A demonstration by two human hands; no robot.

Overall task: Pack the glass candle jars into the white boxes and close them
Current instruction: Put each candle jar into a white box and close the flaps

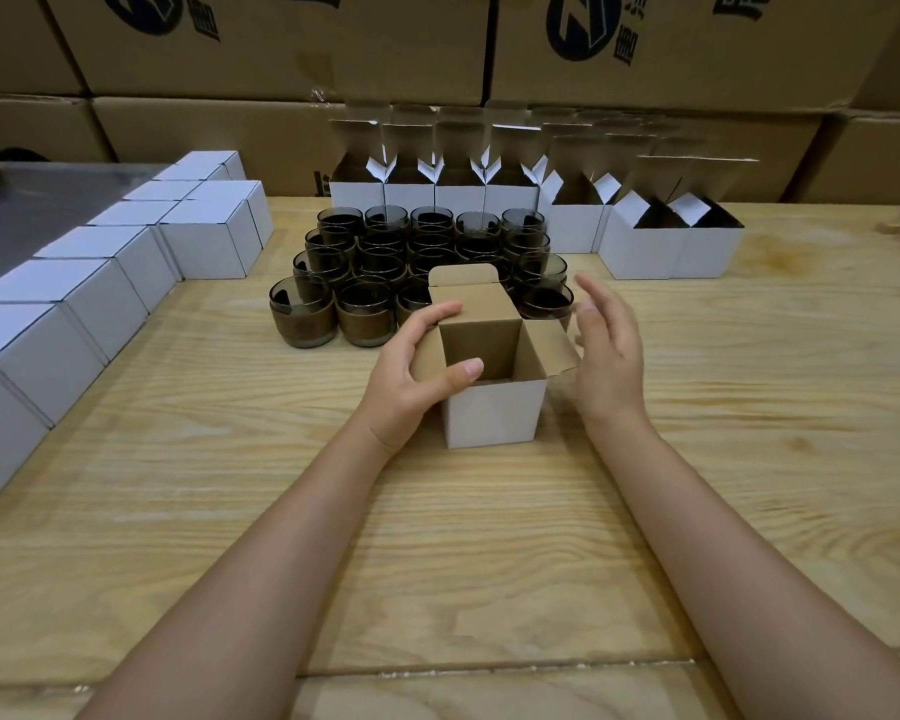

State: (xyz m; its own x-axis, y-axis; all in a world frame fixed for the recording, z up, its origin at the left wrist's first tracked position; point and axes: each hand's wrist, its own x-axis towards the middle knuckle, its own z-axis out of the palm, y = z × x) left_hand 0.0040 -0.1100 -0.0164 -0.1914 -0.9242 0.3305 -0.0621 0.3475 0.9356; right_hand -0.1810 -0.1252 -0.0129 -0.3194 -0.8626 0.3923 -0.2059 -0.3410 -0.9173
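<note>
- At the middle of the pale wooden table (pixel 489 537), a small white cardboard box (pixel 494 413) with a brown inside stands upright. Its lid and side flaps are open, and no jar shows inside it.
- The left hand (pixel 417 366) grips the box's left wall, thumb hooked over the near rim and fingers curled round the far corner, steadying it.
- The right hand (pixel 609 345) is released, fingers straight and holding nothing, just beside the right side flap. Whether it touches the flap I cannot tell.
- Just behind the box, the dark smoky glass candle jars (pixel 365 262) stand packed in rows, rims up.
- Along the left edge sit closed white boxes (pixel 110 283). At the back, against stacked brown cartons (pixel 281 44), more open white boxes (pixel 645 252) wait.
- The step in hand looks like readying an empty box for filling. Judging by the crowd of jars, much of the task is left.
- The next move probably calls for the free right hand to take a front jar, lift it clear of its neighbours and lower it straight into the box, with the left hand holding the box against tipping.
</note>
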